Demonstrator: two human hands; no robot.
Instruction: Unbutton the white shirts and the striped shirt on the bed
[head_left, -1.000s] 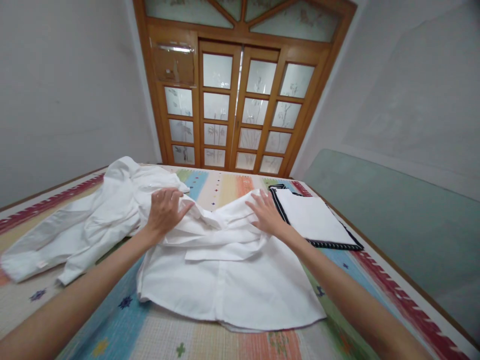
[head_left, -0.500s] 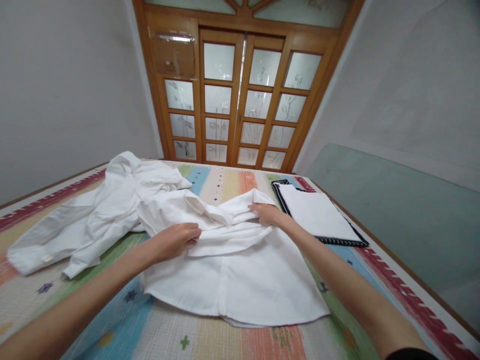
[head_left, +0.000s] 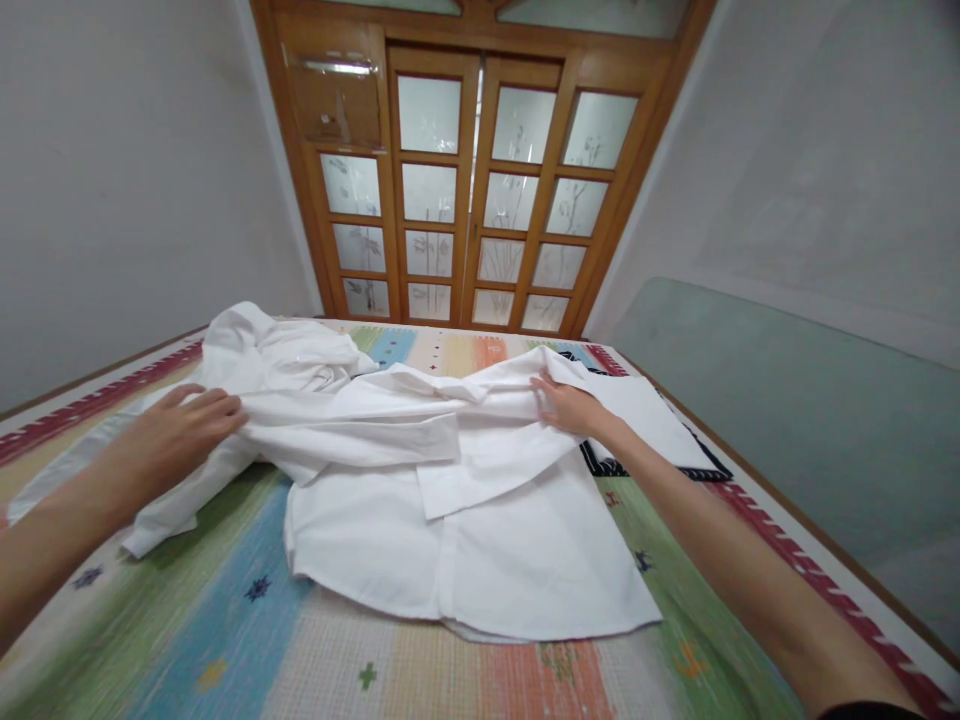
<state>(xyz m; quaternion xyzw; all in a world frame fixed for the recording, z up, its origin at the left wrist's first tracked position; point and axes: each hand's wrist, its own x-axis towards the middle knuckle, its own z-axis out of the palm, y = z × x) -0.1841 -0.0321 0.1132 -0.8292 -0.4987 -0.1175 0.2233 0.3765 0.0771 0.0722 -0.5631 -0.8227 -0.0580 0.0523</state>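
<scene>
The white shirt (head_left: pixel 375 545) lies in the center foreground, spread on a striped, patterned bed cover (head_left: pixel 420 670). Its curved hem faces the near side, with the front seam running through the middle. Two flat strips of cloth, sleeve-like in shape, lie across its upper portion.

I have the left hand (head_left: pixel 180 430) at the far left end of the shirt, fingers together on the cloth; the thumb's contact is hidden. I have the right hand (head_left: pixel 571 408) at the far right shoulder area, with cloth clamped between thumb and fingers. The fabric spans both hands.

Left of the shirt, partly behind the left hand, lies a crumpled white garment (head_left: pixel 240 360). To the far right, partly overlapped by the shirt, lies a folded white garment with black trim (head_left: pixel 645 415). A pale green panel (head_left: pixel 787 400) borders the right side; a glazed wooden door (head_left: pixel 511 200) stands at the far end.
</scene>
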